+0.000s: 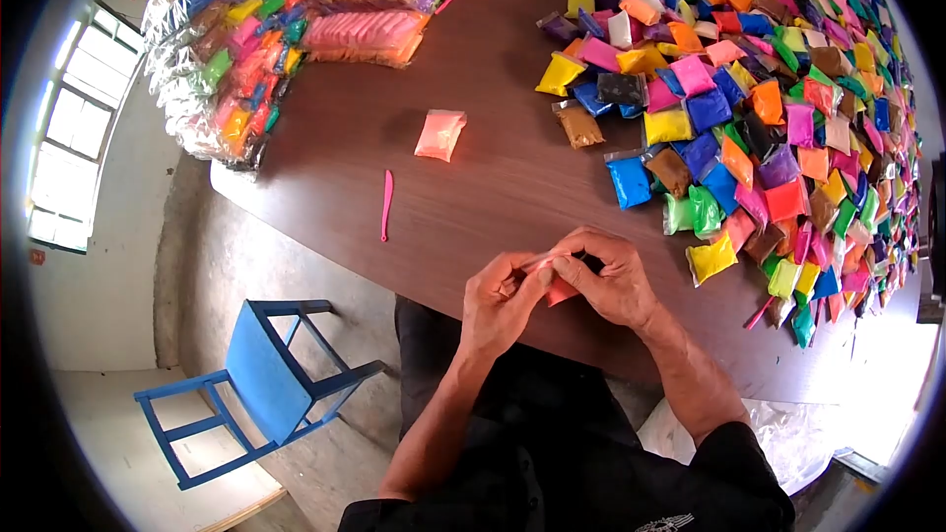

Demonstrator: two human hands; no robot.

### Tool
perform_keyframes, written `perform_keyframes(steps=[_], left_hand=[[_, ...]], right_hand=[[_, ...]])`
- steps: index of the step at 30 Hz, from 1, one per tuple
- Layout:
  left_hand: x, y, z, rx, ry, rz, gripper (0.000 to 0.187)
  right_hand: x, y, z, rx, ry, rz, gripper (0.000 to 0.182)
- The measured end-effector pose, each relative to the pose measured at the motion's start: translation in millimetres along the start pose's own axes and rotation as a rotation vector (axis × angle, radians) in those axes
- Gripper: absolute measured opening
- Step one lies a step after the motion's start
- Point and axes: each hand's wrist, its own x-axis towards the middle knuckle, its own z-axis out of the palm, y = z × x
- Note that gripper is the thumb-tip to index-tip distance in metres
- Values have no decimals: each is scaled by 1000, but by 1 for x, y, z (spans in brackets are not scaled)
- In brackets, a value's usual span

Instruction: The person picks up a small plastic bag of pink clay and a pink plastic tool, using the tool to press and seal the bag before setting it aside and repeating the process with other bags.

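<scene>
My left hand (501, 302) and my right hand (609, 279) meet at the table's near edge, pinching the top of a small packet (561, 291) between them. Its lower part shows salmon-red below my fingers; the rest is hidden by them. Farther off on the brown table (493, 187) lies a pale pink packet (439, 135). A pink plastic tool (386, 205) rests nearer me, to the left of my hands.
A wide heap of coloured packets (778, 177) covers the table's right side. Clear bags of sorted packets (236, 59) and a row of pink packets (362, 33) lie at the back left. A blue chair (271, 374) stands on the floor at left.
</scene>
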Motion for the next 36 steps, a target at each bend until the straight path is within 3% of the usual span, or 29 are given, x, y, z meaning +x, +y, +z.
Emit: perform_keyframes(steps=[8, 11, 14, 16, 18, 20, 25, 27, 30, 36], left_hand=[[-1, -9, -9, -103, -11, -32, 22], [1, 1, -9, 74, -71, -44, 24], [3, 3, -1, -193, -105, -152, 31], [5, -3, -1, -202, -97, -144, 29], [3, -5, -3, -143, -108, -112, 25], [2, -17, -4, -181, -69, -29, 23], [0, -5, -6, -94, -27, -61, 23], [2, 5, 1, -127, -39, -56, 24], [4, 1, -3, -16, -16, -43, 23], [2, -9, 1, -47, 12, -56, 22]], right_hand=[[0, -12, 1, 4, -50, 102, 13], [-1, -7, 0, -44, -25, 66, 13], [-1, -11, 4, 51, 71, 111, 15], [1, -14, 6, 231, 40, 219, 15], [3, -17, 2, 223, 5, 218, 15], [3, -13, 3, 87, -29, 81, 16], [3, -14, 1, 80, -80, 136, 17], [1, -16, -1, 134, -54, 253, 18], [2, -10, 1, -10, -17, 118, 17], [3, -10, -3, 37, -98, 152, 18]])
